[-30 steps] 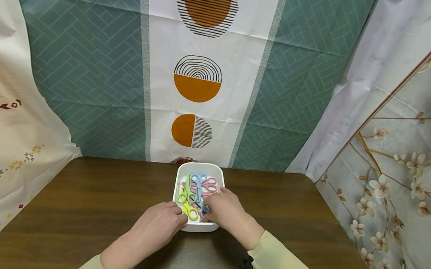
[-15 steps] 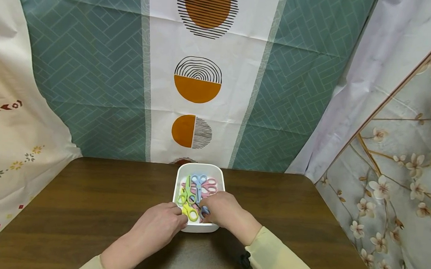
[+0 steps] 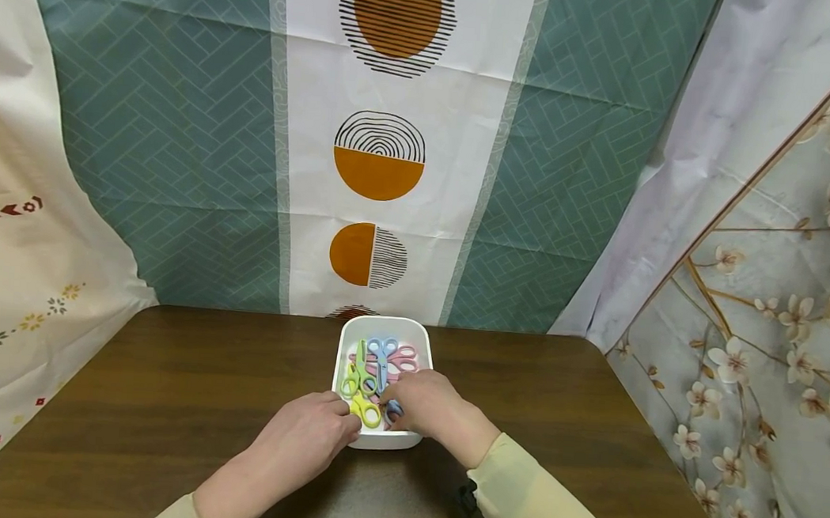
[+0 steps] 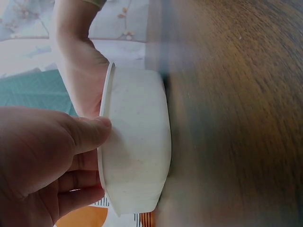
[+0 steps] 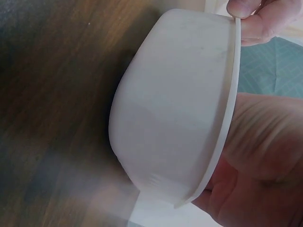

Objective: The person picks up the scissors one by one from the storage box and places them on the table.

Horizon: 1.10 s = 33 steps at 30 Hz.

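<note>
A white bin (image 3: pixel 384 441) holds several small scissors: green scissors (image 3: pixel 361 367) at the left, light blue scissors (image 3: pixel 383 360) in the middle, pink scissors (image 3: pixel 405 358) behind, yellow scissors (image 3: pixel 366 409) at the front left. My left hand (image 3: pixel 308 431) grips the bin's front left rim, its thumb outside the wall (image 4: pixel 137 142) in the left wrist view. The right hand (image 3: pixel 434 411) reaches over the right rim, fingers down inside at dark blue scissors (image 3: pixel 394 410). In the right wrist view the bin wall (image 5: pixel 175 99) hides those fingertips from the right hand (image 5: pixel 265 161).
The bin stands on a dark brown wooden table (image 3: pixel 238 359), near its back edge. Behind the table hangs a green and white patterned cloth (image 3: pixel 389 91). A floral cloth (image 3: pixel 764 375) hangs at the right, a cream one (image 3: pixel 37 252) at the left.
My right hand has shifted slightly to the left inside the bin, covering more of the dark blue scissors. The left hand keeps its place on the rim.
</note>
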Available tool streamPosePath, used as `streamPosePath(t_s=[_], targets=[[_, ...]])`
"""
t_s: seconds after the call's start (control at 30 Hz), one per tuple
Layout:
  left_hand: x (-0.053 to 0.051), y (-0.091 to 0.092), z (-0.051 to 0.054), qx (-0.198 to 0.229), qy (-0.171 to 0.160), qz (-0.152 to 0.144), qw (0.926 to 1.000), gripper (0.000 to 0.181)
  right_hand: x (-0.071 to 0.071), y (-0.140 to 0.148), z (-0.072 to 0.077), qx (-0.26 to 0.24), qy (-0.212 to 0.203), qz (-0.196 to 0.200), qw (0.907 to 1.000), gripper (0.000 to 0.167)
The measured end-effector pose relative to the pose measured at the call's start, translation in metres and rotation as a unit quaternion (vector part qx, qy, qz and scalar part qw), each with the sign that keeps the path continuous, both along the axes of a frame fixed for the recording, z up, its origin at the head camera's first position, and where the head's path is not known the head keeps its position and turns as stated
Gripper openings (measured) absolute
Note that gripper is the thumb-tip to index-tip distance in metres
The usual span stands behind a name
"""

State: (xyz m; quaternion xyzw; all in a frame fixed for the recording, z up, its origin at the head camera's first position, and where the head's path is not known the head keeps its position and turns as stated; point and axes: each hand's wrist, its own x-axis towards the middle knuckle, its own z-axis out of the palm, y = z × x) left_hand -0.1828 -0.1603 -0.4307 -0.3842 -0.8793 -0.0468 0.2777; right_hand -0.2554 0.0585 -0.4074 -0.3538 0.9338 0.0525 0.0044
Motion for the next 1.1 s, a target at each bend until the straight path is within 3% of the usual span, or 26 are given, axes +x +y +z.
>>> streamPosePath(t_s=[0.33, 0.7, 1.1], targets=[[0.0005, 0.0003, -0.0010, 0.002, -0.001, 0.003, 1.0000, 0.030, -0.0011, -0.0027, -0.0028, 0.006, -0.011, -0.009, 0.9999, 0.030], [-0.0002, -0.0003, -0.0004, -0.001, 0.009, 0.005, 1.0000, 0.031, -0.0026, -0.0019, -0.0030, 0.012, 0.013, 0.014, 0.9997, 0.026], [0.0000, -0.0004, 0.0009, -0.010, -0.008, 0.009, 0.9999, 0.027, -0.0033, 0.0029, -0.0023, -0.006, 0.001, 0.037, 0.9993, 0.028]])
